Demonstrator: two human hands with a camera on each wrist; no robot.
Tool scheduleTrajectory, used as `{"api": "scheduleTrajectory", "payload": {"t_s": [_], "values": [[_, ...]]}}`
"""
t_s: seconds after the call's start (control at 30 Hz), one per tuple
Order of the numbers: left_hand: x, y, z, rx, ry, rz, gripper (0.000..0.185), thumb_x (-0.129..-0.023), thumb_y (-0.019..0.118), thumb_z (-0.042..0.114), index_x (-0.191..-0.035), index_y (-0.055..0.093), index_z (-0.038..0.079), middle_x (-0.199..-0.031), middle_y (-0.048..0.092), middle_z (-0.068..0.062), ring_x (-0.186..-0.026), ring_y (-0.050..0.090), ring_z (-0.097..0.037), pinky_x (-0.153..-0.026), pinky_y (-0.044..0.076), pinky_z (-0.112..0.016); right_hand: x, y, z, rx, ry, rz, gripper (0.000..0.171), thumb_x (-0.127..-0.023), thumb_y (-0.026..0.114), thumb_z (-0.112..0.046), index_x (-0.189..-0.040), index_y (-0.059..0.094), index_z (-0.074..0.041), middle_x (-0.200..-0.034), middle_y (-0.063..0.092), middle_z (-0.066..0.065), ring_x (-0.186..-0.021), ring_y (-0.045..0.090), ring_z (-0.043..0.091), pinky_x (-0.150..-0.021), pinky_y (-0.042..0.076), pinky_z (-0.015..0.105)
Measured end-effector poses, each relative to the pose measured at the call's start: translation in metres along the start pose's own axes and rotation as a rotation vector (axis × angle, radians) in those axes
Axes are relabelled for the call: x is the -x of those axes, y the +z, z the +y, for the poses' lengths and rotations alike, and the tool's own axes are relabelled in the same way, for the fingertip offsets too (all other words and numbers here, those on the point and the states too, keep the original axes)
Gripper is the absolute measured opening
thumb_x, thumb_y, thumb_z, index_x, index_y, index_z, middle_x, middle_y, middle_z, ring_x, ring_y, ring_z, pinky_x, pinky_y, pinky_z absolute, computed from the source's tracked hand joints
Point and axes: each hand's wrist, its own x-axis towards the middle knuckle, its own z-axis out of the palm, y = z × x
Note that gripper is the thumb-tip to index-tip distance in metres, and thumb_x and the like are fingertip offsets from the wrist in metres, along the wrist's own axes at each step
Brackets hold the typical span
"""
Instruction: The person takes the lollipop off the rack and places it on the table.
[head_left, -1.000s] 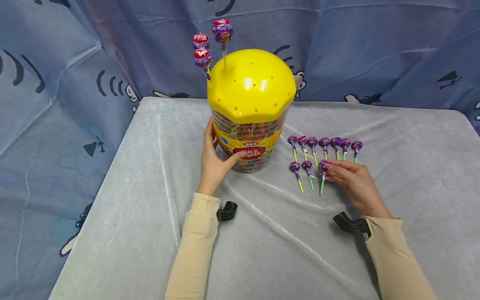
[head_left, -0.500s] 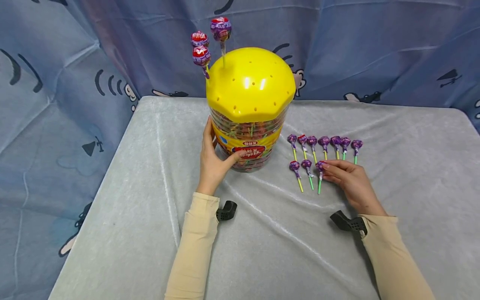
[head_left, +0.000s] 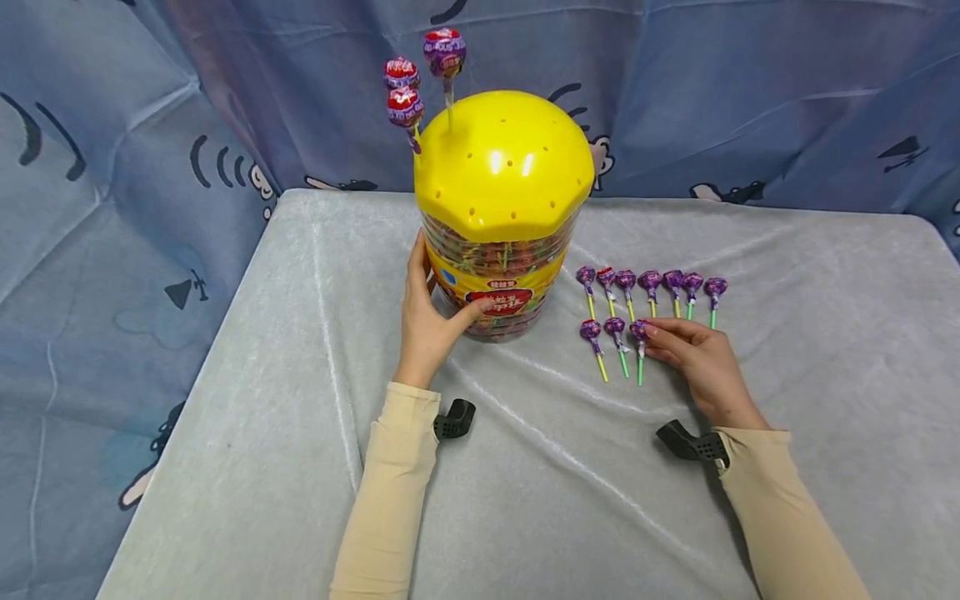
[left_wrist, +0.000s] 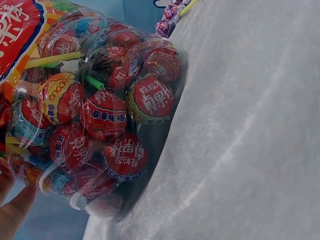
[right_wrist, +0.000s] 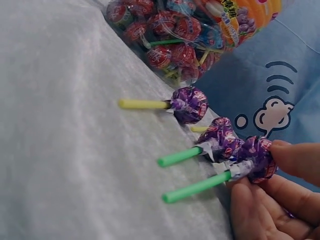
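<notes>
Over the last second the right hand (head_left: 701, 358) has slid the purple lollipop (head_left: 640, 332) it pinches a little to the left, so that it now lies just beside the two others in the front row (head_left: 603, 331) rather than apart from them; this suggests the third place in that row is being filled, and the hand has not let go yet. In the right wrist view the fingertips (right_wrist: 295, 157) and thumb are closed round the crinkled purple wrapper of that lollipop (right_wrist: 257, 157), whose green stick points toward the person and rests on the table (head_left: 300, 417). It lies on the grey velvety cloth to the right of the big tub (head_left: 498, 275), with a back row of seven purple lollipops (head_left: 651, 283) just behind it. The wrapper is shiny foil, twisted at the neck; the neighbour's stick is green too, the leftmost one's yellow. The left hand (head_left: 427, 321) has not moved: its grip is curled against the side of the clear tub, thumb on the red label, steadying it. The tub is packed with red-wrapped lollipops (left_wrist: 150, 100) and capped by a yellow domed lid (head_left: 502, 162) dotted with holes, three lollipops (head_left: 408, 83) standing in its far left edge.
</notes>
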Motion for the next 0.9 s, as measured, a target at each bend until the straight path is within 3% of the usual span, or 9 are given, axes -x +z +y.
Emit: {"api": "scheduleTrajectory", "payload": {"t_s": [0.5, 0.9], "values": [[-0.0002, 0.0007, -0.0001, -0.005, -0.003, 0.006, 0.113, -0.068, 0.065, 0.066, -0.153, 0.008, 0.019, -0.152, 0.023, -0.005, -0.136, 0.029, -0.015, -0.111, 0.028, -0.031, 0.0010, 0.0041, 0.0019, 0.010, -0.009, 0.086, 0.015, -0.085, 0.068, 0.002, -0.087, 0.077, -0.010, -0.083, 0.072, -0.002, -0.075, 0.068, 0.008, -0.072, 0.055, 0.020], [0.0002, 0.0004, 0.0014, -0.001, -0.012, 0.004, 0.113, -0.068, 0.065, 0.067, -0.153, 0.008, 0.019, -0.152, 0.023, -0.005, -0.135, 0.029, -0.015, -0.111, 0.029, -0.032, 0.0019, 0.0030, 0.0014, 0.012, -0.010, 0.079, 0.016, -0.085, 0.066, 0.005, -0.091, 0.075, -0.006, -0.085, 0.072, -0.001, -0.078, 0.068, 0.008, -0.073, 0.054, 0.020]]}}
